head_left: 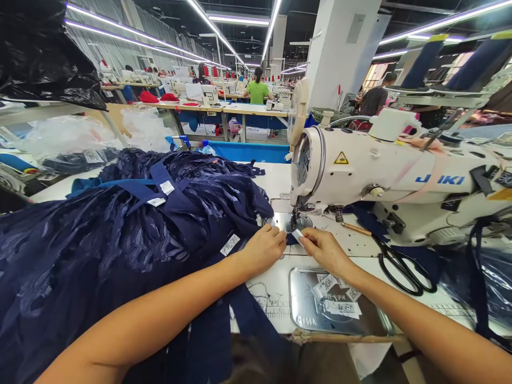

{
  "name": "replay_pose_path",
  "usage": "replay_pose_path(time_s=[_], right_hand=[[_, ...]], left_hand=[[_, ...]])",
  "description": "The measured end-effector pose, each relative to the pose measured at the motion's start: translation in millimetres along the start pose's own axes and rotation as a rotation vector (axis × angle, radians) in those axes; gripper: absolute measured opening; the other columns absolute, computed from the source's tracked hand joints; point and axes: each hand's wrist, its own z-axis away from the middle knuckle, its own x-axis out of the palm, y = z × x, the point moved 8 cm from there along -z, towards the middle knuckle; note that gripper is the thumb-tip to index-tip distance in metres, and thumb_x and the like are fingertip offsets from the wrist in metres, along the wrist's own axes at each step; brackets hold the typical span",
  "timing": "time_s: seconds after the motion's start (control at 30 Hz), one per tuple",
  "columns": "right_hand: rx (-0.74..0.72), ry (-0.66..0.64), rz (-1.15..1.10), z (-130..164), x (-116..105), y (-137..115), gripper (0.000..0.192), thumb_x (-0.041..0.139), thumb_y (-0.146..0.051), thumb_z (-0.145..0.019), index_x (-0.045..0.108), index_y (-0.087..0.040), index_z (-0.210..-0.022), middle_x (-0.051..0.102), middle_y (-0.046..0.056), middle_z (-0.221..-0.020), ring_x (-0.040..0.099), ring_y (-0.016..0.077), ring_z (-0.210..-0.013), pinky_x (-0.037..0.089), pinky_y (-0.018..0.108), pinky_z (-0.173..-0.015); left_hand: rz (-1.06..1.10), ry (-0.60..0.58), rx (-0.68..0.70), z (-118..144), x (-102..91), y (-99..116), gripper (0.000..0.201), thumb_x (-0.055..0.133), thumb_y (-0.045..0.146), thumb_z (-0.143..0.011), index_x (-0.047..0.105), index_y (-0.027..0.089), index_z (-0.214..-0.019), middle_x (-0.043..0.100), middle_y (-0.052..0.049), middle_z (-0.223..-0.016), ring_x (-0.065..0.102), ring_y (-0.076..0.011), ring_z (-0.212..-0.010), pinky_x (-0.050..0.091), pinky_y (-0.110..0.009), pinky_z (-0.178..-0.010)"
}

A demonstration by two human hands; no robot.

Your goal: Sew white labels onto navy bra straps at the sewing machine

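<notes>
Observed at the sewing machine [392, 176]: both hands work directly in front of its needle and presser foot [295, 220]. The left hand [262, 248] lies on the edge of the navy garment [132, 234] just left of the foot, fingers curled and pressing the cloth flat onto the desk [276, 184]. The right hand [324, 248] pinches a small white label [297, 234] between thumb and forefinger, just in front of the foot; the label sits on a narrow navy strip leading under the foot. Whether the foot is lowered cannot be told.

Judgement on the step in hand, placing the label at the needle:
- The label edge should lie square to the strip before the foot takes hold; the pinch looks suited to fine correction.
- The left hand should hold the bulk of the garment back, since its weight, heaped to the left of the machine, could drag the seam off line.
- Fingertips sit close to the needle; they should stay in front of the foot, not beside it.

Other items: a metal tray [304, 304] of spare labels lies on the desk in front of the machine; black scissors [404, 266] lie to its right, below the machine's arm.
</notes>
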Motion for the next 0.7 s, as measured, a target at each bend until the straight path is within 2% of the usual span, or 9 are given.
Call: replay_pose_path(time_s=[0.07, 0.13, 0.37, 0.57, 0.7], right_hand=[[0.019, 0.034, -0.008, -8, 3, -1, 0.018, 0.040, -0.029, -0.074, 0.051, -0.018, -0.082, 0.036, -0.007, -0.045, 0.034, 0.0106, -0.045, 0.027, 0.024, -0.048], [0.062, 0.052, -0.039, -13, 6, 2, 0.029, 0.041, -0.026, -0.071, 0.051, -0.014, -0.095, 0.035, -0.009, -0.043, 0.035, 0.0110, -0.044, 0.029, 0.024, -0.048], [0.107, 0.101, -0.080, -14, 11, 10, 0.037, 0.041, -0.025, -0.070, 0.059, -0.008, -0.097, 0.038, -0.007, -0.043, 0.038, 0.0105, -0.044, 0.036, 0.025, -0.052], [0.086, 0.081, 0.065, -17, 13, 9, 0.038, 0.041, -0.023, -0.071, 0.062, -0.007, -0.099, 0.046, -0.004, -0.045, 0.043, 0.0122, -0.046, 0.038, 0.027, -0.054], [0.047, 0.117, 0.176, -17, 12, 4, 0.035, 0.042, -0.020, -0.071, 0.063, -0.011, -0.097, 0.052, -0.002, -0.048, 0.046, 0.0131, -0.049, 0.038, 0.026, -0.054]], left_hand=[[0.001, 0.009, -0.004, 0, 1.8, 0, 0.013, 0.047, 0.012, -0.081, 0.059, 0.009, -0.084, 0.058, -0.006, -0.080, 0.049, -0.0198, -0.075, 0.031, -0.033, -0.064], [0.003, 0.015, -0.010, 0, 4.1, -1, 0.011, 0.048, 0.012, -0.081, 0.059, 0.009, -0.083, 0.058, -0.006, -0.078, 0.049, -0.0196, -0.074, 0.030, -0.033, -0.064], [-0.014, 0.036, -0.014, -1, 3.9, 0, 0.011, 0.049, 0.012, -0.080, 0.059, 0.008, -0.083, 0.058, -0.007, -0.076, 0.049, -0.0197, -0.073, 0.029, -0.033, -0.062], [-0.005, 0.004, -0.022, -2, 3.4, 1, 0.014, 0.046, 0.011, -0.082, 0.059, 0.007, -0.084, 0.058, -0.007, -0.076, 0.049, -0.0198, -0.074, 0.029, -0.033, -0.062], [0.003, -0.003, -0.016, -2, 4.7, 3, 0.014, 0.045, 0.010, -0.082, 0.059, 0.007, -0.082, 0.058, -0.008, -0.077, 0.049, -0.0202, -0.075, 0.030, -0.033, -0.062]])
